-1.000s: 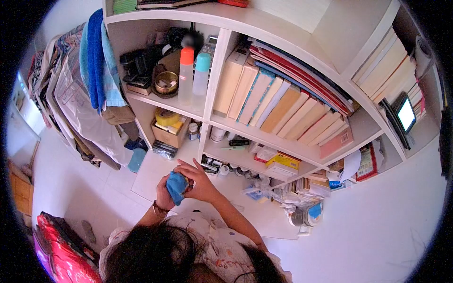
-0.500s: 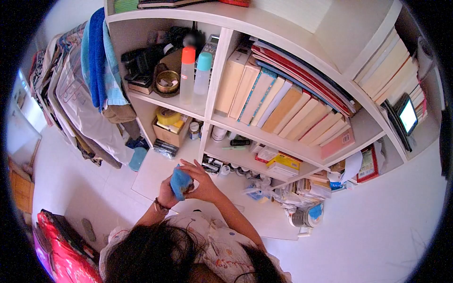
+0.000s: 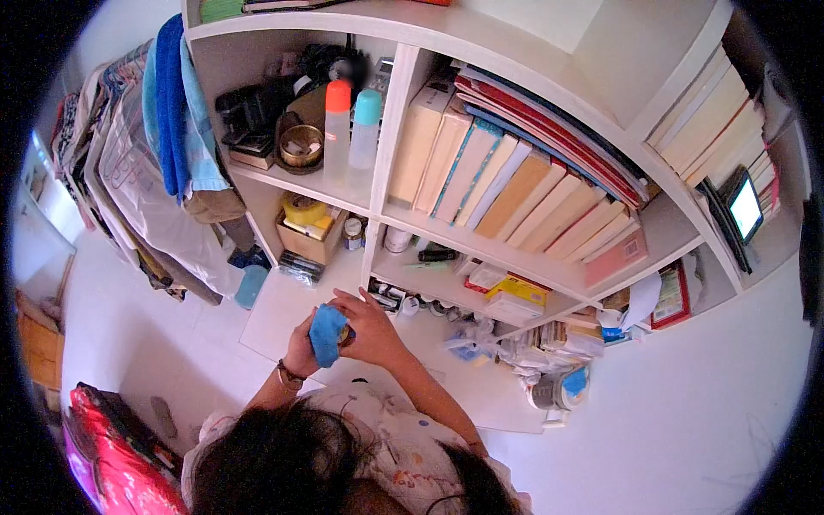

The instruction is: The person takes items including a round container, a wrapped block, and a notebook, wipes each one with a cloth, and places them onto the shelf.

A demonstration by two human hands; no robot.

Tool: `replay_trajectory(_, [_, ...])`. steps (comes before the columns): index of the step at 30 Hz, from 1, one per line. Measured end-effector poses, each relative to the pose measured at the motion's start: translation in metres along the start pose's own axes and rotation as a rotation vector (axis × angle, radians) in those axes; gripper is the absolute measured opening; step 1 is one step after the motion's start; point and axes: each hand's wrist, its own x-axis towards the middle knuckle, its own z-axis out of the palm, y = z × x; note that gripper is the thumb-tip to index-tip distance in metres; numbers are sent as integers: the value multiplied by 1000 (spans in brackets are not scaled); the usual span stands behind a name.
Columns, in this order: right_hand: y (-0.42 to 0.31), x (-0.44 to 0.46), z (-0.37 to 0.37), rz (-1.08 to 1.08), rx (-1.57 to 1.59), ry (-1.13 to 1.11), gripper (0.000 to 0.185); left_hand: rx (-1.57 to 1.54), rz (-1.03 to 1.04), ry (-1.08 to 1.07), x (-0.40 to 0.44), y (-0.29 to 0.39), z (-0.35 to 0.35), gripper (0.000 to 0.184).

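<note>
A person's two bare hands work close together in front of a white shelf unit [image 3: 390,137]. The left hand [image 3: 299,354], with a bracelet at its wrist, is curled around a blue cloth [image 3: 325,336]; the right hand [image 3: 374,333] has its fingers bent around a small item [image 3: 346,336], which touches the cloth and is too covered to identify. Both grips are narrow, held above a pale surface at the shelf unit's foot.

In the shelf unit's left part, a bottle with an orange cap [image 3: 338,129] stands upright beside one with a teal cap [image 3: 366,129], next to a metal bowl [image 3: 301,146]. Below them, a yellow roll [image 3: 304,209] sits on a cardboard box [image 3: 309,240]. A row of books [image 3: 515,193] fills the shelf unit's middle, and a lit screen [image 3: 745,210] glows at its right. Garments [image 3: 129,172] and a blue towel [image 3: 172,112] hang left of the shelf unit; near its lower right stands a container [image 3: 548,394] with a blue patch.
</note>
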Motion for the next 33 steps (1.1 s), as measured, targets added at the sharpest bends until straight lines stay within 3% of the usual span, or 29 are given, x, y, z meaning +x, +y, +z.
replay_trajectory(4, [1,-2,8,-77,64,-20,69,-72,-22,-141,-4,-1,-19,33])
replay_trajectory(7, [2,-2,14,-88,84,-29,70,169,146,-208,-3,-6,-22,34])
replay_trajectory(10, [-8,-1,13,-19,108,-7,68,506,274,106,2,-6,-20,40])
replay_trajectory(12, [-18,0,10,-38,91,242,62,-112,84,-66,10,1,-23,37])
replay_trajectory(13, [-20,1,11,-39,92,240,62,-163,129,84,10,1,-16,38])
replay_trajectory(20, [-24,2,30,94,-13,287,51,-147,145,-74,19,4,-19,36])
replay_trajectory(21, [-26,4,30,125,-15,325,45,-167,66,-212,16,10,-17,37])
replay_trajectory(24, [-26,5,29,59,-136,395,46,-188,118,-157,18,8,1,38])
replay_trajectory(25, [-23,4,27,44,-169,302,48,-164,214,5,23,3,8,42])
replay_trajectory(29, [-14,2,37,-29,-281,303,50,-122,222,2,19,0,19,46])
replay_trajectory(31, [-12,4,41,-5,-316,366,43,-244,135,-186,21,-7,-8,48])
replay_trajectory(33, [-13,2,33,-2,-368,363,45,-164,10,-216,20,-3,-19,48])
